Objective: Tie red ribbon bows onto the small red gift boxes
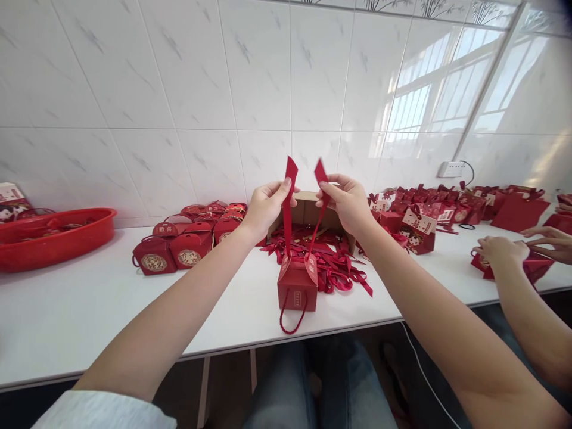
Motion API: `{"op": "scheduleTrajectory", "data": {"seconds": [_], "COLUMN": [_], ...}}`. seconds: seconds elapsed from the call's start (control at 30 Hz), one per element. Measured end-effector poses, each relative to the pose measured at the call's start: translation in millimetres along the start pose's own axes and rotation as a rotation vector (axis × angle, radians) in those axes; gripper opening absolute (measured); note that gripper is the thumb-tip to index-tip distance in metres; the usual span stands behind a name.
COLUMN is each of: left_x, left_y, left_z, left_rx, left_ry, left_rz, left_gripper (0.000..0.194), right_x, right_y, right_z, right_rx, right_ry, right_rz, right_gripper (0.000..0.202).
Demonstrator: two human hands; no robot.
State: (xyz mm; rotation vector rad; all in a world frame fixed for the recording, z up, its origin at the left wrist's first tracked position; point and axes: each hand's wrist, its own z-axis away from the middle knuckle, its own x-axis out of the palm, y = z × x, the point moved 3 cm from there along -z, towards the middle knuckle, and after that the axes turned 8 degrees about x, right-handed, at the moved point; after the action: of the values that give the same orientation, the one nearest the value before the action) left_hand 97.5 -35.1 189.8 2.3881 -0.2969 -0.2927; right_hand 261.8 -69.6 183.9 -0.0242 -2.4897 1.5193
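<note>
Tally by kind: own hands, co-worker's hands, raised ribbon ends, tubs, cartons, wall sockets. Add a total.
Own hands: 2 (left hand, right hand)
Co-worker's hands: 2
Raised ribbon ends: 2
Tub: 1
Carton: 1
Wall socket: 1
Total: 9

Head view, one: we look forward and down, past near left hand [269,205] and right hand [347,199], over table [80,316] toward tiled wall [196,71].
</note>
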Motion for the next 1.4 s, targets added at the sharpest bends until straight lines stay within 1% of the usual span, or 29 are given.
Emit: {"op": "scheduleTrajectory", "data": {"seconds": [0.07, 0.13, 0.2, 0.23, 0.27, 0.33, 0.43, 0.5, 0.6, 0.67, 0.73, 0.8, 0.87, 0.93, 1.0, 1.07, 1.13, 1.2, 1.27, 1.3, 1.33, 1.37, 1.4], "left_x": [3.1, 6.7, 9.2, 9.8, 10.3, 10.9, 9.0, 5.6, 1.1, 0.1, -0.6, -1.4, -2.2, -4.0, -10.0, -24.0, -48.9, -83.3, -119.8, -136.2, -149.3, -158.7, -164.0], "left_y": [2.4, 4.9, 6.7, 7.0, 6.6, 3.4, -6.6, -13.6, -21.3, -23.9, -24.4, -23.0, -18.9, -12.1, -5.4, -2.9, -7.4, -18.8, -33.0, -40.5, -47.6, -54.8, -61.3], "left_z": [1.5, 4.2, 7.0, 8.1, 9.0, 9.8, 10.1, 10.2, 11.9, 14.5, 17.2, 19.8, 22.4, 25.4, 29.4, 35.6, 46.2, 64.2, 89.3, 103.7, 118.0, 132.0, 144.2], "left_rx": [0.024, 0.030, 0.031, 0.030, 0.025, -0.016, -0.162, -0.273, -0.449, -0.551, -0.591, -0.572, -0.495, -0.386, -0.302, -0.286, -0.339, -0.442, -0.525, -0.573, -0.611, -0.674, -0.734], "left_ry": [-0.053, -0.116, -0.144, -0.144, -0.146, -0.174, -0.231, -0.234, -0.233, -0.276, -0.332, -0.360, -0.367, -0.372, -0.367, -0.343, -0.287, -0.219, -0.184, -0.176, -0.189, -0.219, -0.261], "left_rz": [-0.079, -0.155, -0.206, -0.207, -0.185, -0.069, 0.135, 0.228, 0.373, 0.449, 0.486, 0.497, 0.461, 0.351, 0.165, -0.040, -0.197, -0.312, -0.419, -0.466, -0.492, -0.503, -0.503], "left_gripper": [0.044, 0.043, 0.041, 0.038, 0.035, 0.026, 0.015, 0.014, 0.021, 0.025, 0.029, 0.032, 0.035, 0.037, 0.038, 0.040, 0.046, 0.050, 0.047, 0.044, 0.040, 0.036, 0.033], "right_x": [4.3, 9.2, 12.9, 13.9, 14.0, 12.4, 7.9, 4.8, 1.6, -0.5, -2.5, -3.4, -3.0, -3.2, -8.2, -22.9, -49.7, -87.0, -128.3, -147.4, -162.8, -172.8, -178.3], "right_y": [1.1, 2.5, 4.1, 4.8, 5.4, 6.2, 6.4, 4.8, 1.8, 1.1, 2.1, 5.6, 11.8, 19.4, 27.3, 36.6, 49.3, 66.1, 84.8, 95.0, 105.7, 116.4, 124.9], "right_z": [-0.2, 2.0, 5.9, 7.8, 9.4, 11.4, 13.2, 15.3, 21.1, 24.1, 25.2, 24.8, 24.2, 24.3, 26.9, 33.7, 46.9, 67.3, 92.9, 105.9, 117.8, 127.6, 135.1], "right_rx": [0.005, -0.001, -0.016, -0.029, -0.046, -0.088, -0.172, -0.293, -0.585, -0.746, -0.825, -0.839, -0.801, -0.718, -0.598, -0.431, -0.228, -0.030, 0.072, 0.113, 0.150, 0.194, 0.209], "right_ry": [-0.077, -0.204, -0.320, -0.353, -0.365, -0.347, -0.340, -0.373, -0.417, -0.414, -0.397, -0.375, -0.344, -0.284, -0.182, -0.056, 0.049, 0.124, 0.206, 0.256, 0.278, 0.248, 0.228], "right_rz": [0.020, 0.030, 0.026, 0.025, 0.029, 0.056, 0.168, 0.329, 0.706, 0.903, 0.989, 1.002, 0.953, 0.851, 0.707, 0.569, 0.510, 0.577, 0.670, 0.722, 0.753, 0.783, 0.805], "right_gripper": [0.014, 0.013, 0.013, 0.015, 0.017, 0.021, 0.020, 0.019, 0.025, 0.031, 0.033, 0.033, 0.033, 0.033, 0.032, 0.031, 0.035, 0.042, 0.045, 0.045, 0.047, 0.047, 0.046]}}
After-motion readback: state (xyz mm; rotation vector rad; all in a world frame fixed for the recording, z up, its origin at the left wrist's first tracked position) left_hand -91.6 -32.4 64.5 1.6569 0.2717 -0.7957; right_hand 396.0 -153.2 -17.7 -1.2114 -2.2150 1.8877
